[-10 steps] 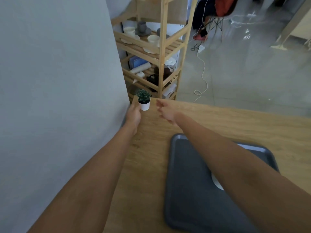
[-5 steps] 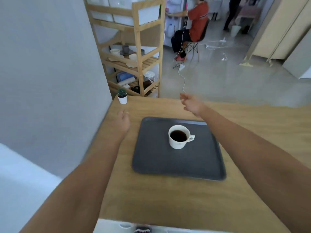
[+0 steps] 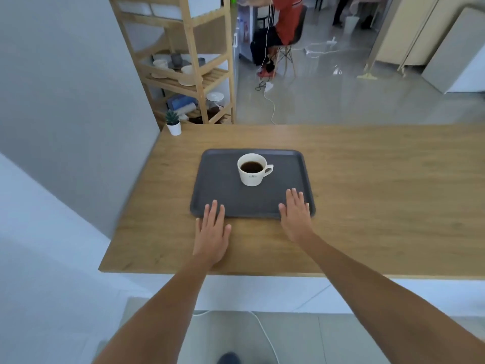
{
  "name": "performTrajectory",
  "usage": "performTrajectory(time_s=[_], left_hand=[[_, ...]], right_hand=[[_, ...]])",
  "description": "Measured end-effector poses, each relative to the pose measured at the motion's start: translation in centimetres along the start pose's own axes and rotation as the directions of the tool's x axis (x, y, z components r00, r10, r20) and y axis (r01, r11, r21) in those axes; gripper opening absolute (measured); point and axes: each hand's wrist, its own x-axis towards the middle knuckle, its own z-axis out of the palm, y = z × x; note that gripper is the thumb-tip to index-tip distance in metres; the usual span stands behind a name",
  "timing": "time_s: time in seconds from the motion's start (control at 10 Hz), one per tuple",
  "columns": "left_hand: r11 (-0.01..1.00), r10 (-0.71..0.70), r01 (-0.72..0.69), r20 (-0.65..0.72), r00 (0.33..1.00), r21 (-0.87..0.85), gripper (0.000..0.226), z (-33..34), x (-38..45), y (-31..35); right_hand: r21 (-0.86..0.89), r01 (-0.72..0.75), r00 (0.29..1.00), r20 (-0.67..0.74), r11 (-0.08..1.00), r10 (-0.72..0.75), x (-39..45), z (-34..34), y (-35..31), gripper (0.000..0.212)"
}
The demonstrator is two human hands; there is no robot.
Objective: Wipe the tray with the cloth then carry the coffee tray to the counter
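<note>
A dark grey tray [image 3: 220, 190] lies on the wooden counter [image 3: 380, 200]. On its far half stands a white cup [image 3: 252, 169] filled with dark coffee, handle to the right. My left hand [image 3: 213, 232] lies flat and open at the tray's near left edge, fingertips just over the rim. My right hand [image 3: 296, 215] lies flat and open over the tray's near right corner. Neither hand holds anything. No cloth is in view.
A small potted plant [image 3: 173, 123] stands at the counter's far left corner, against the grey wall [image 3: 65, 101]. Behind it is a wooden shelf [image 3: 194, 74] with cups and plates. A seated person [image 3: 278, 35] is far back. A white cable [image 3: 265, 334] runs on the floor below.
Both hands have drawn back from the far left of the counter, near the plant, to the tray's near edge. The view has pulled back, and the whole tray and cup now show.
</note>
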Motion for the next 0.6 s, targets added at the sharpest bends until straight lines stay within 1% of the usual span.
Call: performTrajectory(time_s=[0.1, 0.2, 0.3, 0.5, 0.6], left_hand=[[0.995, 0.027, -0.031, 0.050, 0.998, 0.091, 0.073, 1.7, -0.8, -0.2], [0.985, 0.030, -0.036, 0.037, 0.999, 0.169, 0.073, 2.3, -0.8, -0.2], [0.983, 0.049, -0.051, 0.012, 0.999, 0.175, 0.070, 2.5, -1.0, -0.3], [0.984, 0.052, -0.054, 0.012, 0.999, 0.172, 0.068, 2.3, -1.1, -0.2], [0.986, 0.058, -0.056, -0.006, 0.998, 0.156, 0.068, 2.2, -1.1, 0.1]], right_hand=[[-0.197, 0.014, 0.999, -0.038, 0.980, -0.021, -2.5, 3.7, 1.0, 0.065], [-0.294, 0.035, 0.994, -0.086, 0.955, -0.063, -3.4, 5.3, 1.5, 0.073], [-0.329, 0.040, 0.992, -0.099, 0.943, -0.077, -3.4, 5.7, 1.7, 0.069], [-0.279, 0.054, 0.995, -0.064, 0.959, -0.074, -3.4, 5.3, 1.6, 0.072], [-0.075, 0.094, 0.985, -0.136, 0.993, -0.104, -3.1, 3.2, 0.9, 0.073]])
